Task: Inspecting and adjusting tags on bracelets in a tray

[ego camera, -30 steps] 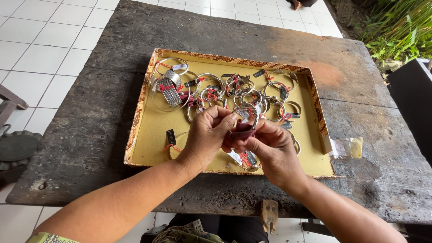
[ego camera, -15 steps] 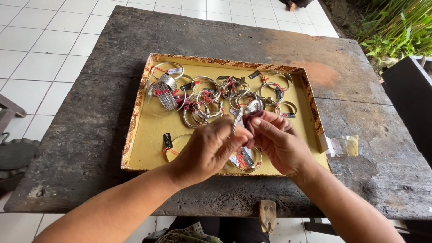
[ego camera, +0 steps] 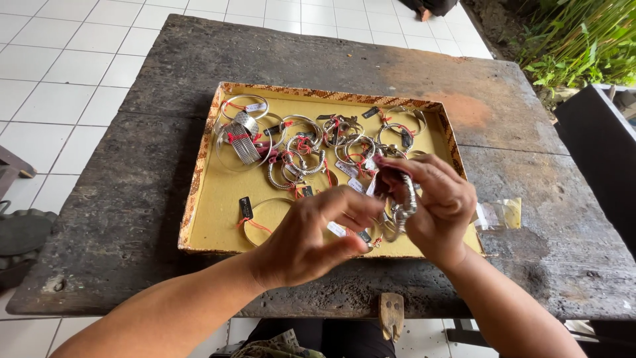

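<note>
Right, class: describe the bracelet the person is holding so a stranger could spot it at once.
On the dark wooden table lies a yellow tray of silver bangles. Above its near right corner, the right hand holds a twisted silver bracelet. It alone is lifted off the tray; the rest lie flat.

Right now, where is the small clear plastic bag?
In the head view, the clear plastic bag lies on the dark wooden table, just outside the right edge of the yellow tray, beside the right hand.
</note>
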